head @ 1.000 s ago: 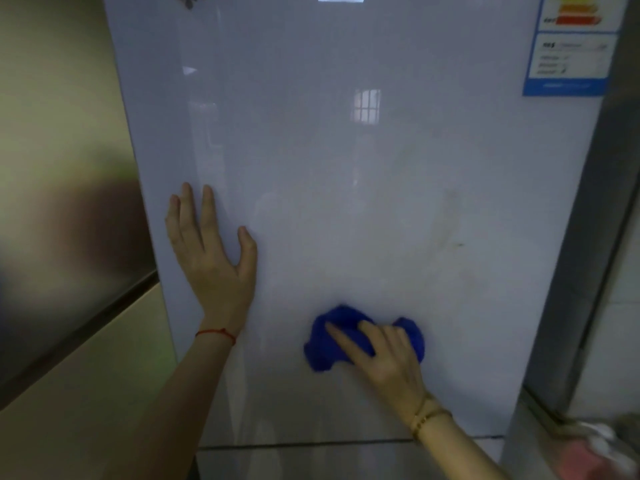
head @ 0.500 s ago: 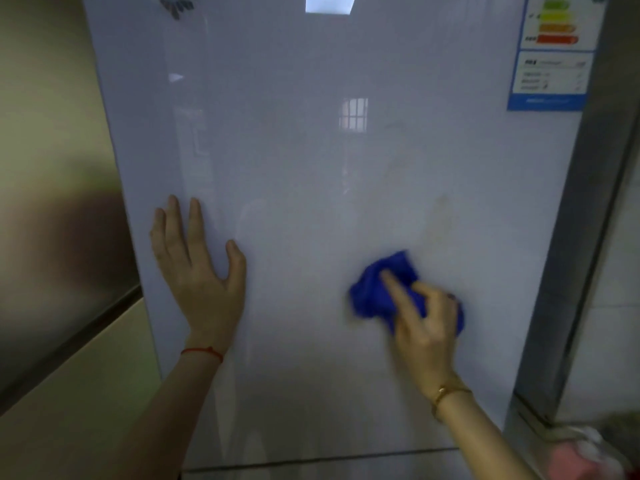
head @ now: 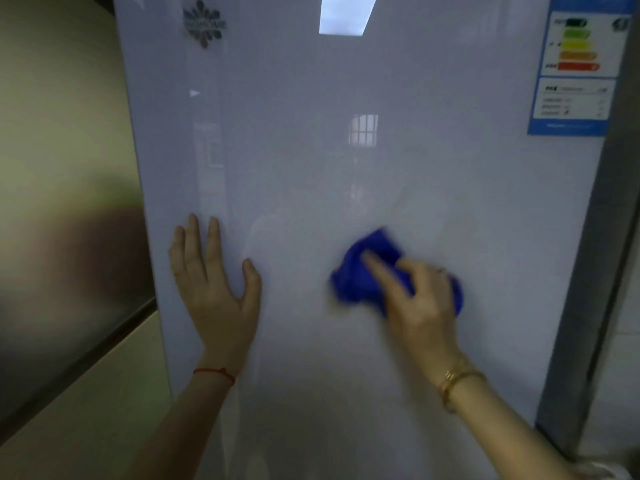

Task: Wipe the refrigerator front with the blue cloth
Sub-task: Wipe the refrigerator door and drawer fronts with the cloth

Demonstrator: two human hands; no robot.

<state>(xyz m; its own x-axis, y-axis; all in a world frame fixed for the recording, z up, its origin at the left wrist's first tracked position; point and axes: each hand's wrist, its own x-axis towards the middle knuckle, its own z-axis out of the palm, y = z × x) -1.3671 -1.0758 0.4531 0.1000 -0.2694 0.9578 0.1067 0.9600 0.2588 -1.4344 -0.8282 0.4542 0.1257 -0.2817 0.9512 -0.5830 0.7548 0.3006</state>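
Right hand (head: 420, 299) presses the bunched blue cloth (head: 363, 275) against the refrigerator front (head: 346, 174) — fingers curled over it; left hand (head: 216, 285) flat on the door, fingers spread.

Energy label (head: 578, 67) stuck at the top right corner of the door: coloured bars green to red up top, white panel with small print below, blue border, text too blurred to read. Dark flower-shaped logo sticker (head: 204, 25) at the top left corner, lettering unreadable. Left side: beige wall (head: 62, 109) with a dark band (head: 69, 372) running diagonally across it. Right side: grey metal upright (head: 595, 271) just beside the door edge, pale tiled wall (head: 623, 341) past it.
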